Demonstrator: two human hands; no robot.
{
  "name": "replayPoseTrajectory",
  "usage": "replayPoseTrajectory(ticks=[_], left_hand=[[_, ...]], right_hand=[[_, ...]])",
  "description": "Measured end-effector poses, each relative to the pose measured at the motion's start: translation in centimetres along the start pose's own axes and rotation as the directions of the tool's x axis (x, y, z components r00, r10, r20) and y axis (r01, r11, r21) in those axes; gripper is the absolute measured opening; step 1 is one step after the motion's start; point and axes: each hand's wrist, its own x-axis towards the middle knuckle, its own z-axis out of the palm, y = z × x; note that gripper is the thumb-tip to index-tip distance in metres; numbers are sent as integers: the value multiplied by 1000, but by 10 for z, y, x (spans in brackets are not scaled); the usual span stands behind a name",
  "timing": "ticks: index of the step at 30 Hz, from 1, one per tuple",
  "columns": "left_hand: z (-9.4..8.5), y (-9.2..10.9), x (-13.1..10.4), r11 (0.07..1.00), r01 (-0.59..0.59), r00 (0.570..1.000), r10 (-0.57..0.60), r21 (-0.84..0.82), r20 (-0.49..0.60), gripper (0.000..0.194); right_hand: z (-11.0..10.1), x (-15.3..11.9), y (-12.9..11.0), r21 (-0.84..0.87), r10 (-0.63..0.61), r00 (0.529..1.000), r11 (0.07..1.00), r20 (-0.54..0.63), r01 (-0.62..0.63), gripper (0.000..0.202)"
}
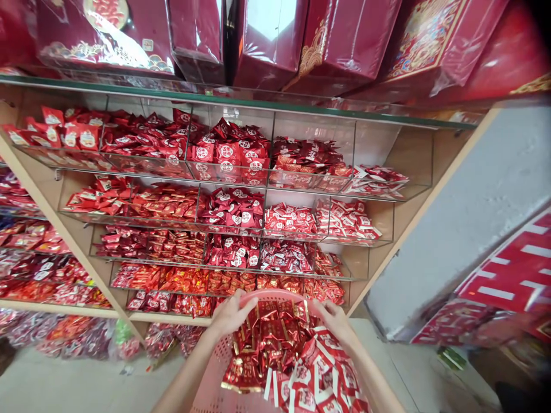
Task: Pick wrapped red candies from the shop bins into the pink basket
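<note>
A pink plastic basket point(214, 376) with small holes in its wall is at the bottom centre, tilted so its contents show. My left hand point(230, 315) is closed on the left of its far rim, thumb on top. On the right of that rim, my right hand point(334, 320) is closed too, its fingers partly hidden. Dark red, gold-edged wrapped packets point(275, 338) fill the basket's left and middle. Red-and-white packets point(322, 376) lie in its right part, against my right forearm.
Ahead stands a shelf with clear divided trays point(232, 172) of red packets. Large maroon boxes point(275, 46) rest on its glass top point(241, 100). Filled plastic bags point(77, 341) lie on the floor at left. A grey wall point(465, 212) and red-and-white packaging point(512, 269) are at right.
</note>
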Motion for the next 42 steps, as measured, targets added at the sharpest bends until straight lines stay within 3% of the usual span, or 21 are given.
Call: replayPoseTrajectory(ticks=[8,16,30,42], left_hand=[[9,14,-3,1000,1,1000,-1,-3,-24,67],[20,40,-8,1000,-7,999,8,14,-32,66],[45,72,-7,998,-22,998,26,61,-56,72],[41,83,-2,996,-29,998,33,81,-58,72]], right_hand=[[-16,8,11,28,-26,999,999,41,25,41],[-42,9,16,25,-7,999,1000,39,6,42],[-84,8,26,-40,-60,998,997,-30,59,43],[-87,13,25,19,-51,999,999,6,50,43]])
